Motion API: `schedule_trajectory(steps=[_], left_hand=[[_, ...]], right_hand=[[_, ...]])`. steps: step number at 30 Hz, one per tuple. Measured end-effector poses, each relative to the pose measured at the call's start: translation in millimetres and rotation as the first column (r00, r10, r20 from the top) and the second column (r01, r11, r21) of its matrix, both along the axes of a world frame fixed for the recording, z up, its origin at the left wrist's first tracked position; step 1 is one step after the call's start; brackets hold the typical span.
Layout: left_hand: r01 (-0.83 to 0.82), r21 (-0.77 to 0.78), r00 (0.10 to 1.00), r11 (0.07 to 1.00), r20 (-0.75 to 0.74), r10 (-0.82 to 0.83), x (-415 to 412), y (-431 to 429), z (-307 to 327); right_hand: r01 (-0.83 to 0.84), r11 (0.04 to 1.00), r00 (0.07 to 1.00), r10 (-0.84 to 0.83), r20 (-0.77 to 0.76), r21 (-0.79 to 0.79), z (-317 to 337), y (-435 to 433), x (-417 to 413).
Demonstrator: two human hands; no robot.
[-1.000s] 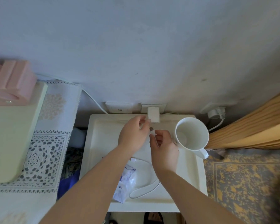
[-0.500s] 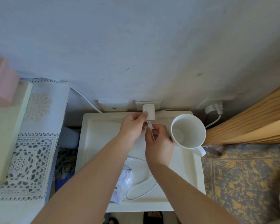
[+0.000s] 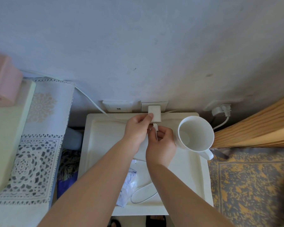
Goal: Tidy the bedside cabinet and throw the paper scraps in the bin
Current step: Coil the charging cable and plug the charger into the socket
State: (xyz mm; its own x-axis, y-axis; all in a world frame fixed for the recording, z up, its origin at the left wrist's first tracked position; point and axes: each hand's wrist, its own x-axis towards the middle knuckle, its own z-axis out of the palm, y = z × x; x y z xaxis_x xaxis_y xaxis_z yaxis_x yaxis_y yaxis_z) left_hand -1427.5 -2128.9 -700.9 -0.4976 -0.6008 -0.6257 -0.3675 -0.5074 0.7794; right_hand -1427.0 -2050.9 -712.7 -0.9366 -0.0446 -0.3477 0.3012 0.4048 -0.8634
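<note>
Cabinet [image 3: 105, 151]: white top; it carries everything named here.
Scrap [image 3: 127, 185]: crumpled at the front edge beside the left forearm, well apart from both grips, not yet binned.
Left grip [image 3: 136, 131]: clasps the charger [image 3: 154, 113] in the wall socket, thumb on its near face. A second ago it was lower, at the plug.
Plug [image 3: 155, 124]: now right under the charger, touching or nearly so. A second ago it was clearly below it.
Right grip [image 3: 161, 145]: pinches the cable [image 3: 156, 131] just behind the plug.
Meaning: the cable is likely being plugged in, so the scrap waits.
Mug [image 3: 196, 133]: just beside the right grip, untouched.
</note>
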Motion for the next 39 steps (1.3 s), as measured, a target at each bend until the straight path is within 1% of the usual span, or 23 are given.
schedule_trajectory(steps=[4,10,18,21,24,26,30,32,35,39], left_hand=[[-0.008,0.004,1.000,1.000,-0.012,0.008,1.1,-0.4,1.6],[0.006,0.022,1.000,1.000,-0.004,-0.005,1.5,-1.8,2.0],[0.000,0.027,1.000,1.000,-0.009,0.001,-1.1,-1.8,2.5],[-0.010,0.033,1.000,0.999,-0.012,0.010,-1.6,-1.4,3.2],[-0.013,0.027,1.000,1.000,-0.015,0.013,-1.4,-1.2,3.7],[-0.008,0.026,1.000,1.000,-0.013,0.008,-1.0,-1.0,3.6],[-0.002,0.015,1.000,1.000,-0.010,0.003,0.0,-1.0,2.6],[-0.002,0.015,1.000,1.000,-0.010,0.002,0.0,-0.9,1.6],[-0.013,0.019,1.000,1.000,-0.004,0.013,-0.3,-1.0,0.7],[0.017,-0.013,1.000,1.000,0.007,-0.017,0.2,-1.9,-0.5]], right_hand=[[0.046,0.997,0.998,-0.044,0.037,-0.060,-0.3,-1.3,2.0],[0.060,0.994,0.997,-0.056,0.048,-0.092,-2.4,-0.1,2.9],[0.019,0.997,0.998,-0.014,0.063,-0.080,-1.3,4.1,1.7],[-0.023,0.997,0.999,0.025,0.039,-0.069,-1.4,8.2,1.9],[-0.070,0.997,0.997,0.070,-0.019,-0.017,-1.6,12.2,3.6],[-0.076,0.997,0.997,0.076,-0.030,0.003,-2.0,14.8,5.9],[-0.062,0.997,0.998,0.063,0.024,-0.046,-1.9,13.3,6.7],[-0.033,0.996,0.996,0.040,0.081,-0.084,-1.8,11.5,5.3],[-0.035,0.990,0.986,0.057,0.158,-0.140,-1.0,10.2,4.3],[0.020,0.975,0.981,0.025,0.195,-0.222,2.4,9.7,0.1]])
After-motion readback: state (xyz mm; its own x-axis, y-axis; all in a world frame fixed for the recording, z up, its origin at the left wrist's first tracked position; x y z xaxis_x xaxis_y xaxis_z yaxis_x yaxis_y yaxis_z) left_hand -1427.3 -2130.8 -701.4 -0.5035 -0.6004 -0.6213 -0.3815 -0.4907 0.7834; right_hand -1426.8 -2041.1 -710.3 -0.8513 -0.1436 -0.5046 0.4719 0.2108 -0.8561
